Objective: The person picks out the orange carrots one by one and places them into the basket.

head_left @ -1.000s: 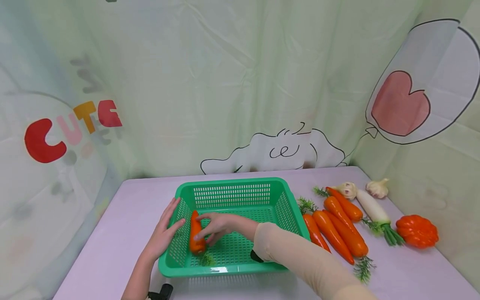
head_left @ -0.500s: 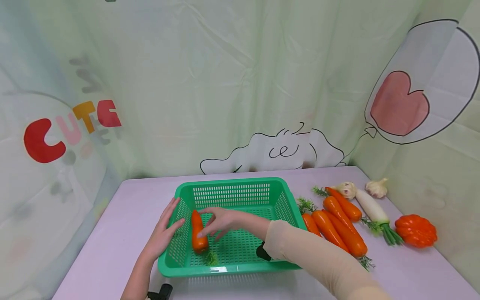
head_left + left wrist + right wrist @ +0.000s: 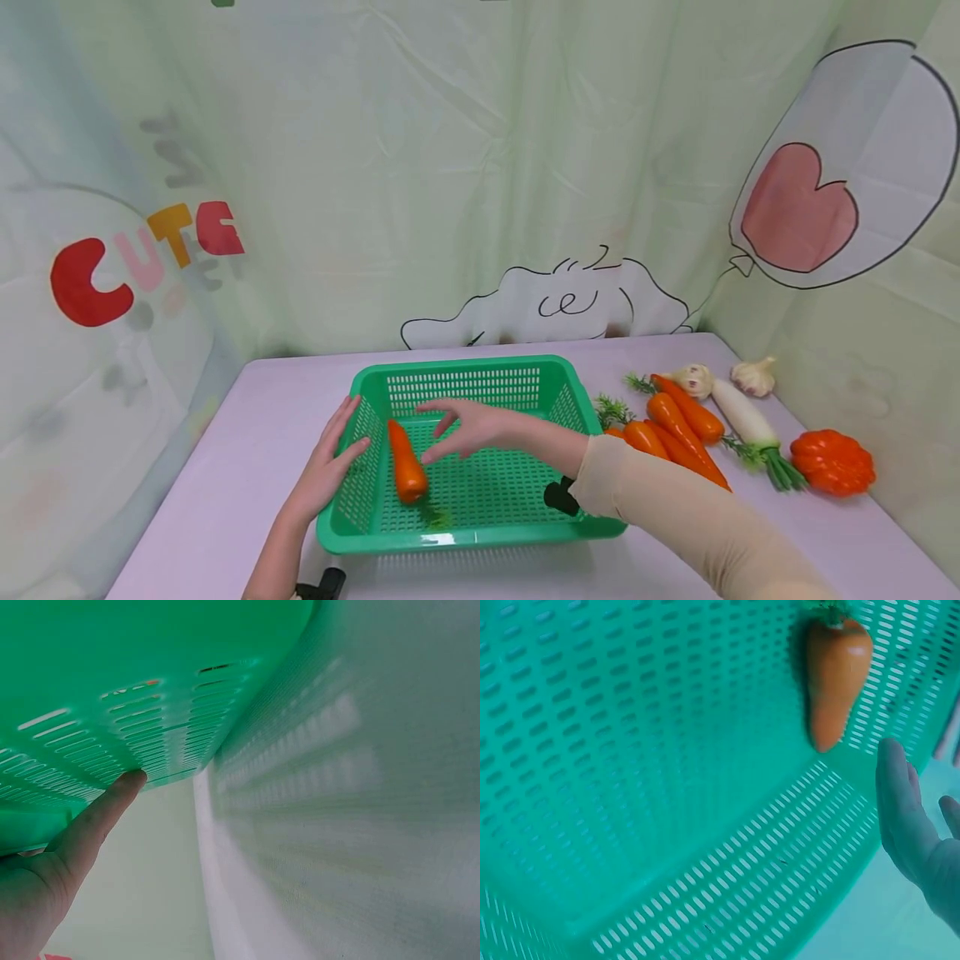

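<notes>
A green plastic basket (image 3: pixel 420 546) stands on the table, and inside its left part lies a carrot (image 3: pixel 408 473) with its feathery green top toward the near side. My left hand (image 3: pixel 322 477) rests at the basket's left rim, fingers extended. In the left wrist view one straight finger (image 3: pixel 105 814) touches the slotted outer wall. Over the basket floor, just right of the carrot, my right hand (image 3: pixel 476 429) has its fingers spread and holds nothing. The right wrist view shows the carrot (image 3: pixel 838 679) apart from the fingers.
Right of the basket lie several more carrots (image 3: pixel 678 425), a white radish (image 3: pixel 746 412), two garlic bulbs (image 3: pixel 753 377) and a ribbed red-orange vegetable (image 3: pixel 832 462). A printed curtain (image 3: pixel 450 183) hangs behind the pale table (image 3: pixel 277 417).
My right hand has let go of the carrot and moved up and to the right. The carrot has tilted, its leafy end shifting right. My left hand has stayed at the rim.
</notes>
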A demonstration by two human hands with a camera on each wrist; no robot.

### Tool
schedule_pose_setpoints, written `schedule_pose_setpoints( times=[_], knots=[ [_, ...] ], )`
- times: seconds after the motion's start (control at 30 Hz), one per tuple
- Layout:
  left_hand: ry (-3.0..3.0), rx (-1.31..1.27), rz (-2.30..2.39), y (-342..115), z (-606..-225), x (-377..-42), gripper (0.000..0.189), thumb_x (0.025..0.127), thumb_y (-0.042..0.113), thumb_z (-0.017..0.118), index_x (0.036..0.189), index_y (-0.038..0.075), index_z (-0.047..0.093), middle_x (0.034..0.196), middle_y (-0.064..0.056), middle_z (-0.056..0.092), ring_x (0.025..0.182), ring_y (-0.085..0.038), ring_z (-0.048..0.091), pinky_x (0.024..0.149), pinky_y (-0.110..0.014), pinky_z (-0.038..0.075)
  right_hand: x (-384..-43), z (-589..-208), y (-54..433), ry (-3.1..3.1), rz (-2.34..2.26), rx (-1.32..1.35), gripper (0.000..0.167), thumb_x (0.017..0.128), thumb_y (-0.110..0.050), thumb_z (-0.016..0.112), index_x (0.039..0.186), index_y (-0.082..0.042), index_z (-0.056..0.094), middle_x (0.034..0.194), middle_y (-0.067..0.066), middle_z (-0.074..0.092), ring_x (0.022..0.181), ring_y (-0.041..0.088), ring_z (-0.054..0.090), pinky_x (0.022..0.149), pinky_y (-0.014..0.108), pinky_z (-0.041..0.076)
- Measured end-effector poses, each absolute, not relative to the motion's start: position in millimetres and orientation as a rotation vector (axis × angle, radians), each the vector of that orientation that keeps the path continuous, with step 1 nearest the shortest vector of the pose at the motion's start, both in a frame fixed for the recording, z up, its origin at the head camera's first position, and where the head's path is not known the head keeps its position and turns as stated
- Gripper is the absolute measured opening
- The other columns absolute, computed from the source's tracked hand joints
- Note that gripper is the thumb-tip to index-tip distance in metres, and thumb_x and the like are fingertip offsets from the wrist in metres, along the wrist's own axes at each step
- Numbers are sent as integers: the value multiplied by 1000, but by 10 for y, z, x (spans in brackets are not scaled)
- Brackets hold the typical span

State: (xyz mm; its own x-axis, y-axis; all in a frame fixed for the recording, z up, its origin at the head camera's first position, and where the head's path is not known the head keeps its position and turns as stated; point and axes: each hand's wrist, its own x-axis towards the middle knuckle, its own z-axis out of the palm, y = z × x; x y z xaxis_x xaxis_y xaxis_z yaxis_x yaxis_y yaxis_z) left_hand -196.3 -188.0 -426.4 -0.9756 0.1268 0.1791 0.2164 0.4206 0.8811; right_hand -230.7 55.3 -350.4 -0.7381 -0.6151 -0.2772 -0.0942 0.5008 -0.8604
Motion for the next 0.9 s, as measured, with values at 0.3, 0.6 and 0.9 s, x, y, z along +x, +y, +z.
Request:
schedule_pose_setpoints(
  times=[0.3,0.6,0.9],
  knots=[
    [-2574,-317,-1612,-1876,-4263,-1968,59,94,22,50,146,18,22,153,-10,6,137,-37,4,97,-69,11,-2233,-3274,779,2259,-1170,-644,73,73,-26,77,137,-25,41,112,5,55,87,17,61,76,35,49],
    [-2564,-320,-1616,-1882,-4284,-1974,59,94,21,50,146,16,22,152,-10,7,137,-37,4,98,-68,10,-2134,-3124,1068,2264,-1207,-651,76,73,-32,77,138,-29,38,117,4,54,99,18,59,85,40,46],
    [-2563,-323,-1616,-1878,-4282,-1972,60,94,23,50,146,15,22,152,-10,6,137,-37,4,97,-69,11,-2068,-3069,1400,2295,-1270,-719,79,75,-29,75,142,-21,34,121,9,53,101,23,58,82,39,48]
  ],
)
